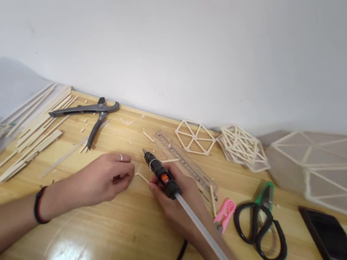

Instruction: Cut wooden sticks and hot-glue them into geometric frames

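My right hand (179, 193) grips a black hot glue gun (161, 173), its nozzle pointing up and left above the table. A long clear glue stick (219, 250) sticks out of the gun's back end and runs over my right forearm. My left hand (111, 177) is closed, thumb and fingers pinched together. At its fingertips a short thin wooden stick (144, 178) shows, stretching towards the right fingers; a small bend near its left end looks like a joint. What lies inside the left pinch is mostly hidden. Another short stick (170, 161) shows behind the gun.
Bundles of wooden sticks (40, 124) and a grey cutter (99, 110) lie left. Behind the gun are a clear ruler (185, 159) and a hexagonal stick frame (195, 137). Stacked frames (241, 144), a pink clip (225, 213), black-handled scissors (255, 225) and a phone (330, 247) are right.
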Available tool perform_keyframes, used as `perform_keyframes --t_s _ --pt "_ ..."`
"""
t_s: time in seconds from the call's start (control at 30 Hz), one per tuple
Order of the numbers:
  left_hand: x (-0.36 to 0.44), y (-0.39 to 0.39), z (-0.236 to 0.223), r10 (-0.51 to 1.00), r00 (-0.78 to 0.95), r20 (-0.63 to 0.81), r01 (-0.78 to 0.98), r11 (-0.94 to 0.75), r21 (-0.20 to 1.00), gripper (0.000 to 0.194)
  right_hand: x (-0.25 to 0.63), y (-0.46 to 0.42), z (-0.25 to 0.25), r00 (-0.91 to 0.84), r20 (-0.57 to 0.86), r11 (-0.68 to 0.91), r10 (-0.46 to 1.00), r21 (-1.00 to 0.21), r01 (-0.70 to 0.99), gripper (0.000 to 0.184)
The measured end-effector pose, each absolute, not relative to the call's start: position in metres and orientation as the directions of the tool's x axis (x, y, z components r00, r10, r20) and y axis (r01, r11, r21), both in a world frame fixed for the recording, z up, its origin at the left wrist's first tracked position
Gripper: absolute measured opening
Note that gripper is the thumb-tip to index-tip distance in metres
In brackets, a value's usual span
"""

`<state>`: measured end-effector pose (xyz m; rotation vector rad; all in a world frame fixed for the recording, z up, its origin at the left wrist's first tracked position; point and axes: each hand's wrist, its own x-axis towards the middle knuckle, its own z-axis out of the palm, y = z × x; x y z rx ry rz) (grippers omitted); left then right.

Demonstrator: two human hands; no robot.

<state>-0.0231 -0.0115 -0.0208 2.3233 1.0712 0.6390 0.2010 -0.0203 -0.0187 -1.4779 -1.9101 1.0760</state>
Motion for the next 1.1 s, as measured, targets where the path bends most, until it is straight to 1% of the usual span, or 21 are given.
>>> perform_keyframes --t_s 0.2,0.37,0.53,1.1 --pt "-0.0233 -0.0118 -0.02 0.796 0.581 0.17 0.568 -0.547 0.615 0.022 0.2016 -0.019 -0.0215 -0.276 -0.119 0.072 0.954 -0.802 0.593 0.01" --pt "-0.0229 -0.0114 -0.0191 0.805 0.576 0.146 0.586 -0.53 0.612 0.02 0.202 -0.0188 -0.0208 -0.29 -0.113 0.086 0.95 -0.801 0.593 0.008" --pt "-0.024 -0.0124 -0.0215 0.803 0.576 0.152 0.589 -0.537 0.603 0.019 0.2027 -0.0197 -0.0207 -0.286 -0.1 0.092 0.953 -0.803 0.589 0.009" --pt "-0.0247 -0.012 -0.0201 0.824 0.558 0.104 0.586 -0.479 0.653 0.017 0.2038 -0.0184 -0.0204 -0.294 -0.125 0.077 0.948 -0.804 0.589 0.009"
